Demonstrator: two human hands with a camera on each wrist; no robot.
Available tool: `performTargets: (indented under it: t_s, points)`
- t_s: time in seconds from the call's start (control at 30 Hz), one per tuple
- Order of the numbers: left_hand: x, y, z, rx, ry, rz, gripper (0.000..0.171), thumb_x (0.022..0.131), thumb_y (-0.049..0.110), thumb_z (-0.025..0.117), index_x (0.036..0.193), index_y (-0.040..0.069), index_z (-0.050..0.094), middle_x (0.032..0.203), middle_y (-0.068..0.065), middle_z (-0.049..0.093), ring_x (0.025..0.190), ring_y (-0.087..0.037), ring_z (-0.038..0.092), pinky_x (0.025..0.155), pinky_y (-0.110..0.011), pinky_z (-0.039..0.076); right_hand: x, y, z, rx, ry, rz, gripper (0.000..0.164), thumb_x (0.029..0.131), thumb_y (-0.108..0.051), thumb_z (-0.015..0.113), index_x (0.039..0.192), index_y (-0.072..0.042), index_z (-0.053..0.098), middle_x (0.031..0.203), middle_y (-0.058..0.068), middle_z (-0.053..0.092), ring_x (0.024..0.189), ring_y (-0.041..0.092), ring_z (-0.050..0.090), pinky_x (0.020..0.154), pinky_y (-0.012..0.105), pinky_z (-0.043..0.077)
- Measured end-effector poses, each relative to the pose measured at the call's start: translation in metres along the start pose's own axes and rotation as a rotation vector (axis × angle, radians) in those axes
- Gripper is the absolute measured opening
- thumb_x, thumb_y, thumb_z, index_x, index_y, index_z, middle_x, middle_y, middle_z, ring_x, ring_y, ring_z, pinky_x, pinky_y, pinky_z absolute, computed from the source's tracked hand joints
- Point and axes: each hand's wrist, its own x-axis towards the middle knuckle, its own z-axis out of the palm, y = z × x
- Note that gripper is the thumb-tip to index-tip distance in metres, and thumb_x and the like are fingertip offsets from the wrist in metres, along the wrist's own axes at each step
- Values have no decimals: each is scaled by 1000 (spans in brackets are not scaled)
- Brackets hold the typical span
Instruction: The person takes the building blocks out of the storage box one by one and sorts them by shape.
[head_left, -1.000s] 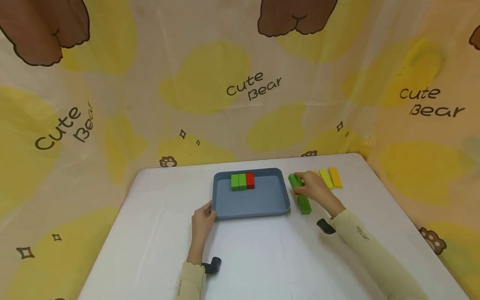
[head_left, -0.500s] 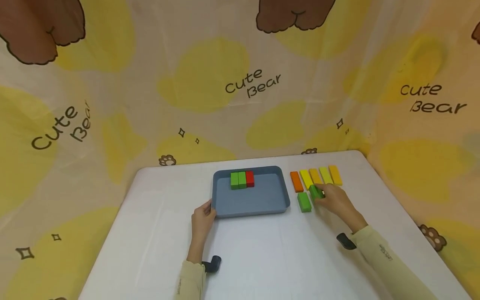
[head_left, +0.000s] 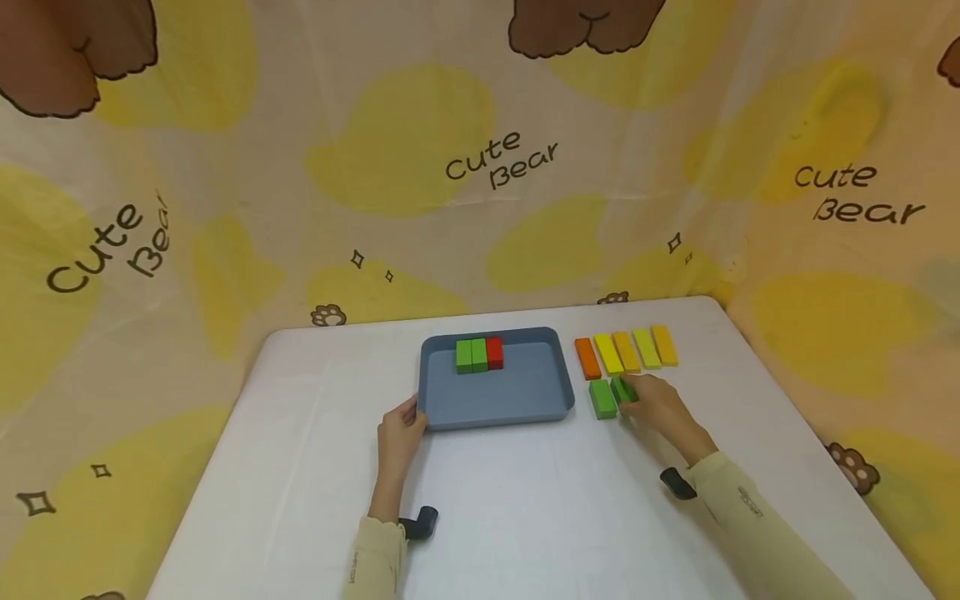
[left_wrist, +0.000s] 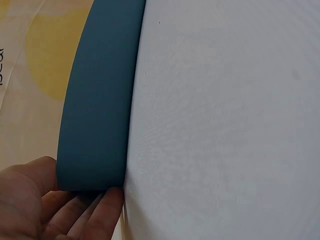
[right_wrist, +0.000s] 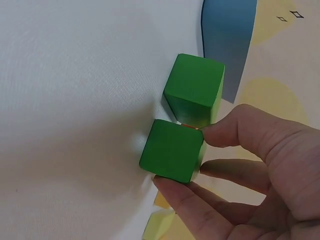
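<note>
My right hand [head_left: 660, 408] pinches a green block [right_wrist: 172, 150] between thumb and fingers, low over the table. Close beside it stands a second green block [head_left: 602, 400], with a narrow gap showing between the two in the right wrist view. At the near left corner of the blue-grey tray [head_left: 525, 392], my left hand [head_left: 399, 437] grips the edge; in the left wrist view the thumb lies on one side of the wall and the fingers on the other. Inside the tray, two green blocks [head_left: 472, 357] and a red block [head_left: 495, 353] sit side by side near the back wall.
Behind the two green blocks runs a row of blocks: orange [head_left: 588, 358], yellow [head_left: 608, 354], yellow-orange [head_left: 626, 352], lime [head_left: 646, 348] and another yellow-orange block [head_left: 663, 346]. A printed cloth [head_left: 405, 150] hangs behind the white table [head_left: 510, 508].
The right hand has carried its green block from beside the tray, near the orange block, rightward and nearer, then close to the other green block. The left hand keeps its grip on the tray.
</note>
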Motion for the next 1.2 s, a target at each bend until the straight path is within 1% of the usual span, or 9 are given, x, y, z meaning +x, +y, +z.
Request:
performTargets:
  t_s: [0.4,0.57,0.67,0.73,0.83,0.97,1.03,1.13,1.2]
  points:
    - [0,-5,-1,-3,0,-6,45,88,11,57,132,-1,59,127,-21,64,114,-34,65,91,-39,58,1,0,0,23,-5,12,61,87,-11,70,138,11,46,138,33,51,125,48,50,106,62,42]
    - [0,-6,-1,2,2,4,45,89,11,57,132,-3,58,126,-23,63,114,-35,65,90,-39,58,0,0,0,17,-12,14,61,87,-13,70,139,10,46,139,33,50,126,49,49,106,62,42]
    - [0,-6,-1,3,2,11,45,89,11,57,132,-3,58,126,-23,63,114,-35,65,90,-39,58,-1,-2,-2,4,-14,18,60,88,-14,69,138,9,47,136,32,52,122,46,52,103,61,45]
    - [0,-6,-1,0,1,13,45,89,10,57,132,-3,58,126,-23,64,114,-36,65,90,-39,58,-1,-4,-5,8,0,31,57,89,-16,67,137,8,49,132,32,56,116,45,55,98,59,49]
    - [-1,-6,-1,0,8,17,45,88,9,57,131,-3,59,125,-24,64,112,-37,66,89,-39,58,0,-11,-7,20,48,33,51,91,-19,63,134,7,53,128,31,58,113,44,57,96,58,51]
    - [-1,-6,0,3,37,36,45,85,9,56,128,-5,60,122,-25,65,109,-39,67,85,-39,60,7,-26,-10,38,129,-38,46,93,-21,60,130,7,58,126,29,61,113,44,59,97,58,51]
    - [0,-6,1,3,44,45,45,85,8,56,127,-5,61,121,-26,65,108,-39,67,85,-39,60,11,-35,-10,45,151,-84,45,93,-20,61,129,7,58,117,28,66,102,40,61,90,55,54]
    - [0,-7,1,-3,36,30,45,85,9,56,129,-3,61,122,-24,65,110,-38,67,87,-40,59,18,-52,-8,56,166,-112,43,92,-18,60,128,6,60,114,26,68,96,36,61,84,51,55]
    - [0,-7,1,-10,25,12,45,86,9,57,130,-2,60,123,-23,65,111,-36,66,89,-40,58,23,-64,-6,57,160,-114,42,92,-19,60,128,4,61,113,25,68,96,34,62,84,50,55]
